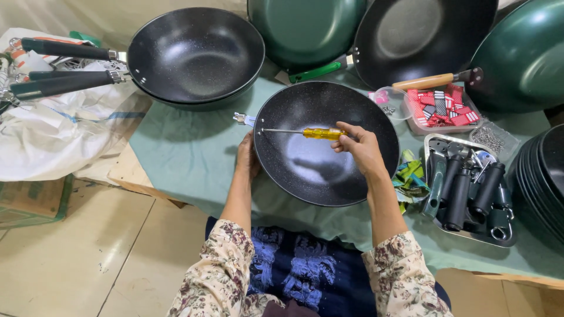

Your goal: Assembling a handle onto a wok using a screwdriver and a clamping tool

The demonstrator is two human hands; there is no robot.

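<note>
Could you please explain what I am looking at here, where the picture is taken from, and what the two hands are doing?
The picture comes from a camera worn on a person's head, looking down at their own two bare hands; no machine is involved. The right hand holds a yellow-handled screwdriver, its shaft pointing across a black speckled wok. The left hand grips that wok's rim beside a small metal bracket. The wok rests on a green cloth. Around it lie finished woks with black handles, a metal tray of black handles, and a clear tub of red tags.
</note>
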